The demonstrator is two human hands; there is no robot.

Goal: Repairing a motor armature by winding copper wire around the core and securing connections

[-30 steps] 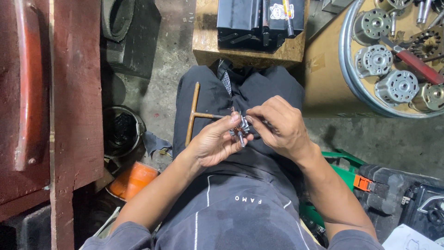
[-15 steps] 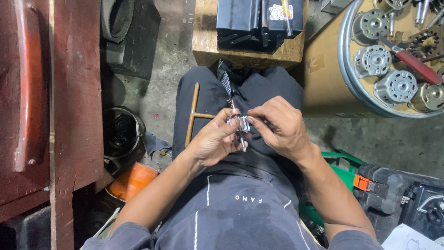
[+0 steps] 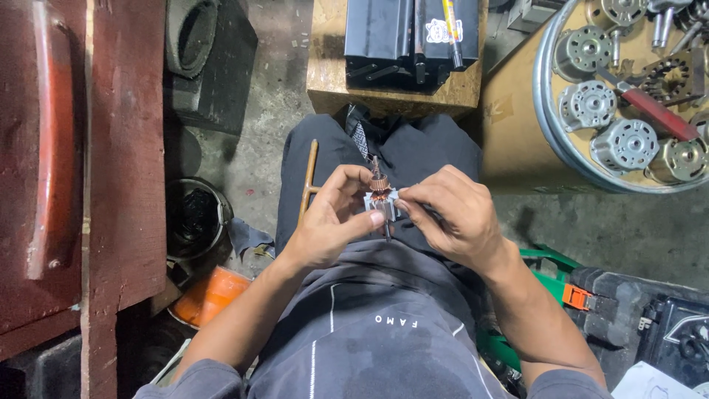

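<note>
Head view | left hand (image 3: 329,222) grip closed around small motor rotor (image 3: 381,199), held upright over lap for access | right hand (image 3: 450,214) fingertips pinching its right side | tray of motors (image 3: 550,111) far right.

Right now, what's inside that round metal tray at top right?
The round tray holds several small motor stators, silver and copper-wound, with a red-handled tool lying across them. Its right side runs out of frame, so the rest is unseen.
</note>
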